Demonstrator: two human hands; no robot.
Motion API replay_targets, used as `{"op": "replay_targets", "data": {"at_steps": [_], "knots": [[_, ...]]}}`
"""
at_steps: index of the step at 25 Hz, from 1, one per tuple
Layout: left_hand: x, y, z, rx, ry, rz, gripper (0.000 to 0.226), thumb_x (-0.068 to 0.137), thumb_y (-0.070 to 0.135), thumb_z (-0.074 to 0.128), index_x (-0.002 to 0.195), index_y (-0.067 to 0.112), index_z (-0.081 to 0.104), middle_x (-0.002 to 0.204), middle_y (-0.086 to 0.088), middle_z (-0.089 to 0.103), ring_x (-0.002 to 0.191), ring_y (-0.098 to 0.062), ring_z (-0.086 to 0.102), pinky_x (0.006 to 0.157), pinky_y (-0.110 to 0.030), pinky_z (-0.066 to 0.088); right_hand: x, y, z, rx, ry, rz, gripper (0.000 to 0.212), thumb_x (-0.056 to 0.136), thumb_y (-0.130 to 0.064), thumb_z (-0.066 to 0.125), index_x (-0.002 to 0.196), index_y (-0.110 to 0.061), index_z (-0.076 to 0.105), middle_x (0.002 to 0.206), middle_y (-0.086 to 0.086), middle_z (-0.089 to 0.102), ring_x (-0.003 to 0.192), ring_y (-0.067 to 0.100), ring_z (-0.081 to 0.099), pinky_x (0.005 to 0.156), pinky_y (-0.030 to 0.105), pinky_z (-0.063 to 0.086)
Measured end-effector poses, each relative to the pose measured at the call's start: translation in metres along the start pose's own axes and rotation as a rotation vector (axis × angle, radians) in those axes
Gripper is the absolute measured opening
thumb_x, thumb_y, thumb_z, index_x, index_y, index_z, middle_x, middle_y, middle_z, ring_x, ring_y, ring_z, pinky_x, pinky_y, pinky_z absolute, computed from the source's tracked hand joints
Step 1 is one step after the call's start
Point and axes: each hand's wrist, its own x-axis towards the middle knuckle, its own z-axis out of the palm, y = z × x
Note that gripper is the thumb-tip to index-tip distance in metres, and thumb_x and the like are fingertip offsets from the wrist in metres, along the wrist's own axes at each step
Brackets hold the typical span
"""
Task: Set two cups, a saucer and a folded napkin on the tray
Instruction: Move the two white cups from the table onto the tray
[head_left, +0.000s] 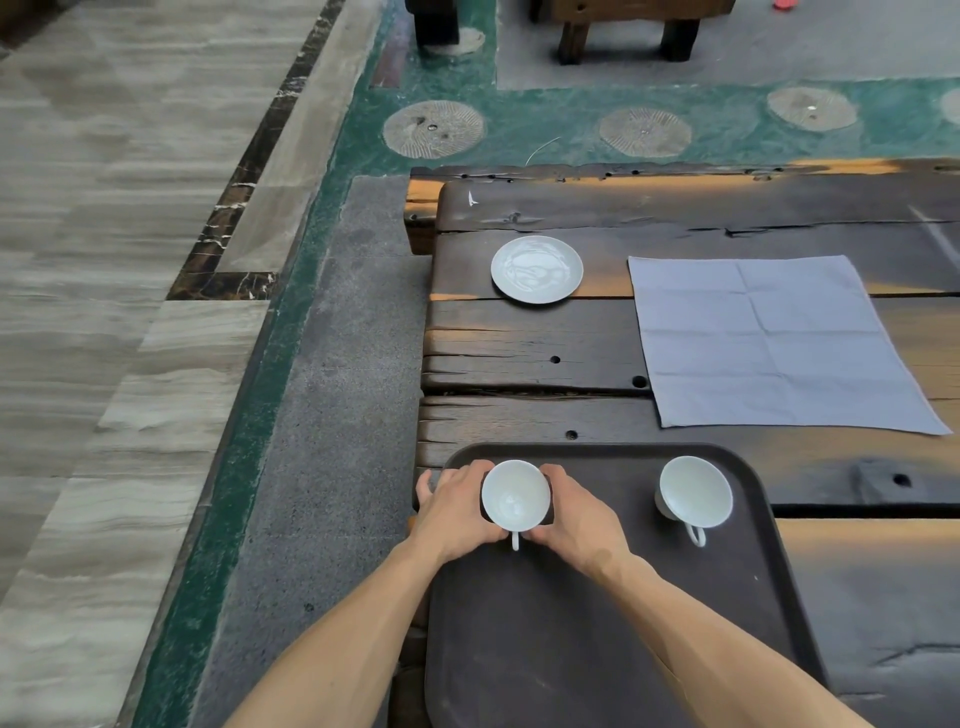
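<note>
Your left hand (457, 512) and right hand (576, 514) curled around a white ceramic cup (515, 496), gripping it. It sat at the far left of the dark rounded tray (597, 623).

Over on the right half of the frame sits a dark wooden table (530, 353) of heavy, cracked planks, with small round holes and worn orange patches along its edges. Beside it, down the middle of the frame, runs a grey stone strip (332, 415), and next to that a green band (228, 519) that turns along the top, carrying round carved stone discs (434, 129). Filling the left side is pale striped floor tiling (104, 260) crossed by a dark marbled border (244, 171). Up at the top edge stand the dark wooden furniture legs (574, 44).
</note>
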Motion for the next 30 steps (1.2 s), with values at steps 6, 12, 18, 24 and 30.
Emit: {"op": "replay_targets", "data": {"at_steps": [6, 12, 18, 24, 30], "knots": [[-0.003, 0.004, -0.002, 0.118, -0.024, -0.056, 0.074, 0.066, 0.052, 0.072, 0.131, 0.033, 0.043, 0.125, 0.006, 0.054, 0.126, -0.019, 0.041, 0.112, -0.049, 0.008, -0.005, 0.005, 0.001, -0.18, -0.012, 0.028, 0.055, 0.08, -0.051, 0.066, 0.124, -0.026, 0.047, 0.122, -0.006, 0.059, 0.107, 0.017, 0.06, 0.082, 0.036, 0.051], [-0.018, 0.008, -0.009, 0.226, -0.013, -0.106, 0.052, 0.08, 0.05, 0.063, 0.125, 0.027, 0.052, 0.123, 0.0, 0.055, 0.123, -0.023, 0.046, 0.108, -0.041, 0.026, -0.021, 0.009, -0.01, -0.269, 0.002, 0.018, 0.045, 0.09, -0.054, 0.052, 0.126, -0.027, 0.052, 0.121, -0.004, 0.059, 0.11, 0.017, 0.057, 0.084, 0.035, 0.049], [-0.036, 0.022, -0.022, 0.238, -0.006, -0.124, 0.025, 0.086, 0.044, 0.054, 0.104, 0.028, 0.06, 0.115, 0.002, 0.06, 0.109, -0.021, 0.055, 0.088, -0.037, 0.041, -0.035, 0.012, -0.034, -0.318, 0.002, -0.032, 0.038, 0.091, -0.05, 0.049, 0.121, -0.028, 0.056, 0.121, -0.005, 0.061, 0.111, 0.018, 0.057, 0.084, 0.035, 0.048], [-0.033, 0.043, -0.039, 0.152, -0.052, -0.067, 0.022, 0.084, 0.044, 0.054, 0.101, 0.032, 0.062, 0.109, 0.012, 0.063, 0.098, -0.013, 0.058, 0.075, -0.03, 0.046, -0.029, 0.021, -0.067, -0.353, -0.024, -0.098, 0.035, 0.092, -0.048, 0.048, 0.117, -0.027, 0.059, 0.118, -0.003, 0.063, 0.11, 0.019, 0.057, 0.082, 0.034, 0.046], [-0.011, 0.066, -0.054, 0.162, -0.017, -0.082, 0.025, 0.086, 0.042, 0.055, 0.106, 0.031, 0.065, 0.109, 0.011, 0.062, 0.102, -0.014, 0.057, 0.077, -0.031, 0.045, -0.004, 0.029, -0.104, -0.366, -0.029, -0.142, 0.029, 0.091, -0.045, 0.049, 0.11, -0.027, 0.061, 0.114, -0.002, 0.067, 0.106, 0.022, 0.061, 0.078, 0.034, 0.046]]}}
